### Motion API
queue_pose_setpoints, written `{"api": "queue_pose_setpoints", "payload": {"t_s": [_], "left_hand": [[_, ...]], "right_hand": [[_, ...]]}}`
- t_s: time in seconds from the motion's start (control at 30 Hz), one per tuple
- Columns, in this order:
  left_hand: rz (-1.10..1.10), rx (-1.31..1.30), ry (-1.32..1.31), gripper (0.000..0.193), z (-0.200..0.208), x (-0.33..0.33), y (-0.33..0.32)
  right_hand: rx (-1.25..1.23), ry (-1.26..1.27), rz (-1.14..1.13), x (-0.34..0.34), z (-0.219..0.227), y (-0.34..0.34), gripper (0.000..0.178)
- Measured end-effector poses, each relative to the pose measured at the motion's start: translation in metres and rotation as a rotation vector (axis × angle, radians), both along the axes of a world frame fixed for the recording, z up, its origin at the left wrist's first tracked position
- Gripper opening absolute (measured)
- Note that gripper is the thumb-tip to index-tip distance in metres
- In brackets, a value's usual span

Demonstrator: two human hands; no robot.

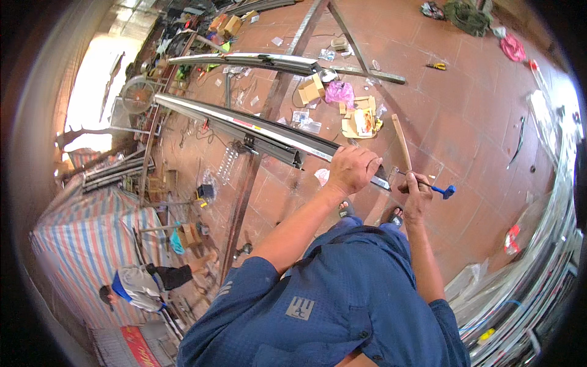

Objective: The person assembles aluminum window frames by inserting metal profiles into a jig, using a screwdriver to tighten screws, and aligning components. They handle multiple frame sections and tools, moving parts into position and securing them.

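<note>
My left hand (354, 169) is closed over the near end of a long, dark and silver metal profile (275, 131), which reaches away to the far left. Just right of that end, my right hand (417, 191) has its fingers closed around a thin-shafted tool with a blue handle (449, 192). The tool's shaft points toward the profile's end, but whether its tip touches is too small to tell. A flat tan wooden strip (400, 139) meets the right hand's fingers; I cannot tell if they grip it too. A shorter grooved profile (278, 150) lies alongside the long one.
A second long profile (257, 61) rests farther off on the metal frame (244, 205). Opened cardboard boxes (312, 90), a pink plastic bag (340, 92) and pliers (436, 66) lie on the tiles. Wrapped profiles (520, 312) line the right. Another person (137, 286) is at lower left.
</note>
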State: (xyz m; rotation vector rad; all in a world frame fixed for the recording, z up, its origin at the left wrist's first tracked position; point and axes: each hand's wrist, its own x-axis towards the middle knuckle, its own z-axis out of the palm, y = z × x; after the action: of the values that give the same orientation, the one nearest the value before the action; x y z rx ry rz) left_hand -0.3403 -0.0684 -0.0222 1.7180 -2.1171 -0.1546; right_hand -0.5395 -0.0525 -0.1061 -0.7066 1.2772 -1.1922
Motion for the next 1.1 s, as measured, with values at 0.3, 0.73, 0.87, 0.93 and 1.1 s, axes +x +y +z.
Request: {"api": "queue_pose_setpoints", "payload": {"t_s": [0.3,0.73,0.87,0.93,1.1], "left_hand": [[-0.007,-0.002,0.035,0.029,-0.005,0.015,0.003],[-0.001,0.322,1.202,0.042,0.029,0.138,-0.010],[0.264,-0.204,0.832,0.034,0.042,0.274,-0.008],[0.514,-0.334,0.579,0.035,0.035,0.344,-0.004],[0.984,-0.060,0.230,0.073,0.008,0.480,0.008]], "right_hand": [[0.012,-0.304,-0.102,0.013,-0.010,-0.003,0.024],[-0.376,0.394,0.196,0.069,0.083,-0.022,0.020],[-0.496,0.948,0.580,0.135,0.101,-0.026,0.022],[-0.403,0.984,0.653,0.144,0.083,-0.026,0.038],[-0.549,1.325,0.792,0.171,0.089,-0.029,0.051]]}}
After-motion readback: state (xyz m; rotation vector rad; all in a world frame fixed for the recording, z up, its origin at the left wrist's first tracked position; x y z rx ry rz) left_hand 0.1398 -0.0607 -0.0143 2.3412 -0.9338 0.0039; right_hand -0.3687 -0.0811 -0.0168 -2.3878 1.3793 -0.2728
